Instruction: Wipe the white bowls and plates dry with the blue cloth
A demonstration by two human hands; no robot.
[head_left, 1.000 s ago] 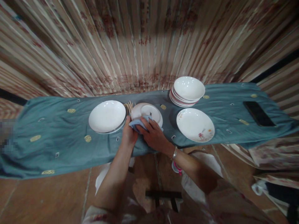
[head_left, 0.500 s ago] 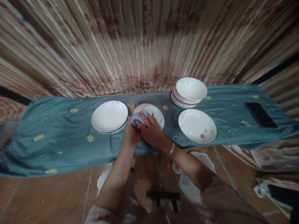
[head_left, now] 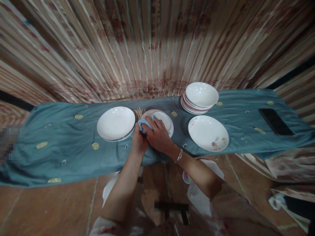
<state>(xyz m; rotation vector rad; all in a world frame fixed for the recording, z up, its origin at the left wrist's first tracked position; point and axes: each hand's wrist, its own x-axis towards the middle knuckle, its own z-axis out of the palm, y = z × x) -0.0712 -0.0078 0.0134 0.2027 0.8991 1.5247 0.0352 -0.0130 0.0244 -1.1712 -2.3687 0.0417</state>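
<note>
A white plate (head_left: 167,123) lies face down in the middle, its raised foot ring showing. My left hand (head_left: 139,140) is closed on the plate's near left edge, its fingers partly hidden. Pressed onto the plate's underside is a light blue cloth (head_left: 145,124), bunched beneath the fingers of my right hand (head_left: 158,134). The two hands are close together, and a bracelet (head_left: 179,155) circles my right wrist. Several wooden chopsticks (head_left: 139,112) lie just behind the plate, between it and a stack of white plates (head_left: 116,123) on the left.
On the right, a stack of bowls (head_left: 201,95) stands behind a flower-patterned plate (head_left: 208,132). A black phone (head_left: 275,121) lies near the right end of the green tablecloth (head_left: 73,147). A pleated curtain (head_left: 152,49) hangs along the back edge.
My right hand and the blue cloth have shifted slightly over the plate's underside. My left hand stays at the plate's edge, and the other dishes are where they were.
</note>
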